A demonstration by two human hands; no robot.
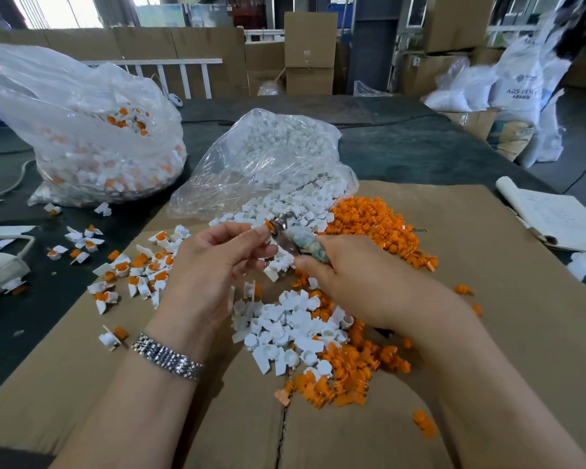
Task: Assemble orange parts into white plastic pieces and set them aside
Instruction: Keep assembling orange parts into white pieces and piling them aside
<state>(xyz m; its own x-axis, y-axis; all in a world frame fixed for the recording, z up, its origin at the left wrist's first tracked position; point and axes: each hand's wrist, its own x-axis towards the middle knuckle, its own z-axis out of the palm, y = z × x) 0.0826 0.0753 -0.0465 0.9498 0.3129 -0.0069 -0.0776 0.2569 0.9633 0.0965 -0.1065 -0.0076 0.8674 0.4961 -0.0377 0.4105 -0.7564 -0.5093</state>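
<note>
My left hand [214,262] pinches a small orange part [269,226] between thumb and forefinger. My right hand [349,279] grips a tool with a mottled handle [307,245]; its shiny metal tip meets the orange part. Loose white plastic pieces [285,330] lie below my hands, and more spill from a clear bag [268,164]. Orange parts lie in a heap [372,221] on the right and in another [345,377] near my right wrist. Finished white-and-orange pieces [139,269] are scattered to the left.
A flattened cardboard sheet [487,299] covers the dark table. A large clear bag of finished pieces [92,143] sits at the far left. A notebook [555,218] lies at the right edge. Cardboard boxes [310,52] and white sacks [515,93] stand beyond the table.
</note>
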